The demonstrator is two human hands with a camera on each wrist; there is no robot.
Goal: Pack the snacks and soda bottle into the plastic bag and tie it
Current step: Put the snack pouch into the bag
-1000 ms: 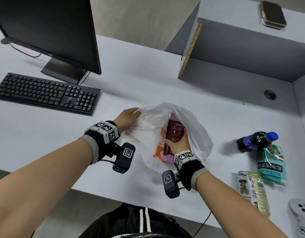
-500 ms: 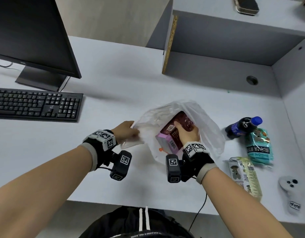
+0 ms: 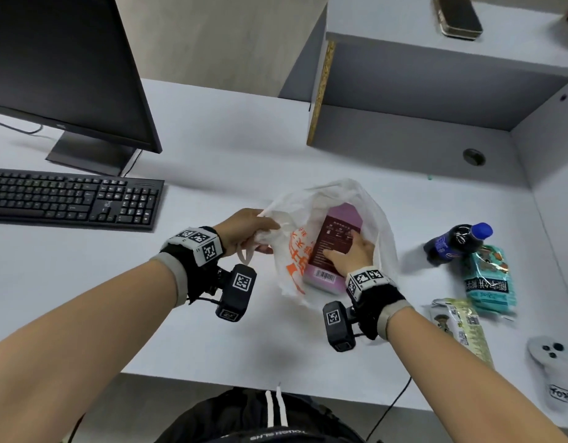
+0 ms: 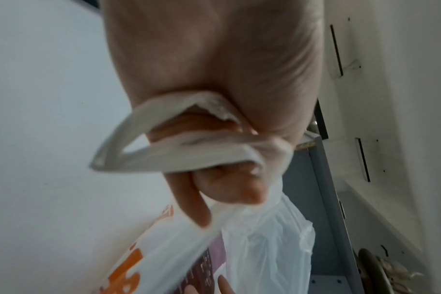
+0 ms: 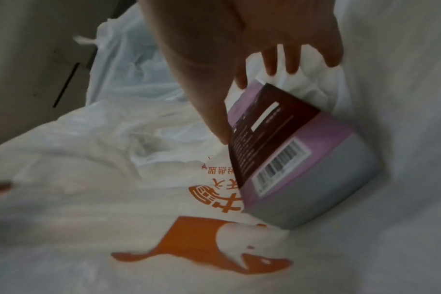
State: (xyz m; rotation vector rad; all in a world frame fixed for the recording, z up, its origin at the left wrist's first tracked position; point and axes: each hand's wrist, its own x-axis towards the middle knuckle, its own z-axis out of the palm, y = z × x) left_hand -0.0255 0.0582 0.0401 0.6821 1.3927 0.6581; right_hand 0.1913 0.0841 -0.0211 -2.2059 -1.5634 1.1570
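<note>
A white plastic bag (image 3: 292,219) with orange print lies open in the middle of the desk. My left hand (image 3: 247,228) grips the bag's handle (image 4: 179,155) and holds the left rim up. Inside the bag lies a pink and maroon snack box (image 3: 337,238), and my right hand (image 3: 353,251) rests on it with straight, spread fingers (image 5: 277,59). To the right, outside the bag, a dark soda bottle (image 3: 458,241) with a blue cap lies on its side. Beside it are a teal snack packet (image 3: 487,279) and a pale green snack packet (image 3: 461,327).
A black keyboard (image 3: 71,199) and a monitor (image 3: 62,65) stand at the left. A grey shelf unit (image 3: 436,100) rises at the back right, with a dark case (image 3: 458,17) on top. A white controller (image 3: 554,369) lies near the desk's front right edge.
The box has gone from upright in my right hand's grip to lying flat inside the bag, with the fingers now straight on top. My left hand has gathered the handle and lifted the rim.
</note>
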